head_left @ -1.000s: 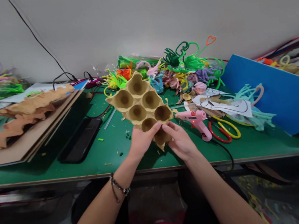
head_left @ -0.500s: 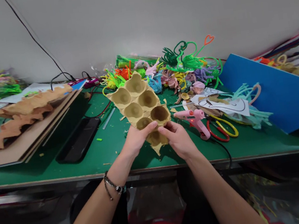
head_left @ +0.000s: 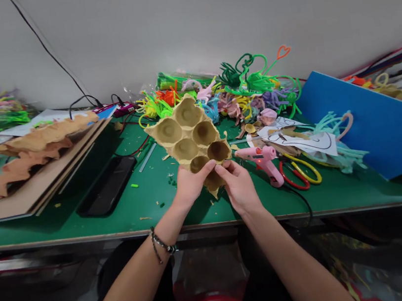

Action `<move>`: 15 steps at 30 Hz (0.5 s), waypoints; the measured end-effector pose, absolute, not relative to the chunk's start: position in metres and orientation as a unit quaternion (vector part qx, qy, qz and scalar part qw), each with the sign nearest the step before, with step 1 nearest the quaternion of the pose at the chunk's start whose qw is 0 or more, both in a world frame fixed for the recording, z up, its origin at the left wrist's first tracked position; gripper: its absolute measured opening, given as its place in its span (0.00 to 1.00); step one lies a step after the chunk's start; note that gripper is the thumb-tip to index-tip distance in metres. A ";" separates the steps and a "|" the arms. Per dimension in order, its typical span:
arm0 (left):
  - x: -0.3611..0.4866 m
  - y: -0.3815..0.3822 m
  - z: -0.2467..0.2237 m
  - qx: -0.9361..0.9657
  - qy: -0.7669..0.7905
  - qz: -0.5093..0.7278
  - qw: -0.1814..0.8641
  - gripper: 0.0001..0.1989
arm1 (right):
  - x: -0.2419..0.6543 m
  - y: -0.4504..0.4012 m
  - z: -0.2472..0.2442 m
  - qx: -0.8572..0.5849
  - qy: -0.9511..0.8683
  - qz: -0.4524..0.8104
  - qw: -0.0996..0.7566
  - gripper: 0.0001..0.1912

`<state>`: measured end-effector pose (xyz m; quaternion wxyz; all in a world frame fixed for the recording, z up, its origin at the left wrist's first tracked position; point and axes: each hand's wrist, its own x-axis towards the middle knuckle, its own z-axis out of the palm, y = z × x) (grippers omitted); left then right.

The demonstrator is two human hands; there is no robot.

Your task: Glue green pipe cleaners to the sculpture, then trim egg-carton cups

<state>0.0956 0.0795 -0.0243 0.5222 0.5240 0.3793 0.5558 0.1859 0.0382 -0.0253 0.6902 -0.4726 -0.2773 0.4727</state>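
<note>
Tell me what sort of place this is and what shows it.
Probably a craft workbench: the left hand and right hand hold a molded egg tray piece, a pink glue gun lies nearby, and colorful pipe-cleaner-like stems are heaped behind.

Grey wall (head_left: 168,25) behind green table (head_left: 342,194)

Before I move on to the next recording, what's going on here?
A person's left hand and right hand hold a ragged-edged, tan moulded-pulp egg-carton piece by its near end, thumbs close together, over a green tabletop. Its open cups face the camera. To the right, a pink glue gun lies beside red-and-yellow-handled scissors; neither is in hand.
</note>
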 end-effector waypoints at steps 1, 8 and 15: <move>0.096 0.079 -0.024 0.519 0.378 0.558 0.527 0.14 | 0.185 0.038 -0.026 -0.475 -0.280 0.463 0.694 0.18; 0.102 0.075 -0.025 0.448 0.364 0.564 0.591 0.16 | 0.181 0.035 -0.029 -0.534 -0.327 0.345 0.700 0.11; 0.102 0.078 -0.023 0.408 0.349 0.562 0.629 0.17 | 0.187 0.037 -0.028 -0.546 -0.391 0.295 0.680 0.10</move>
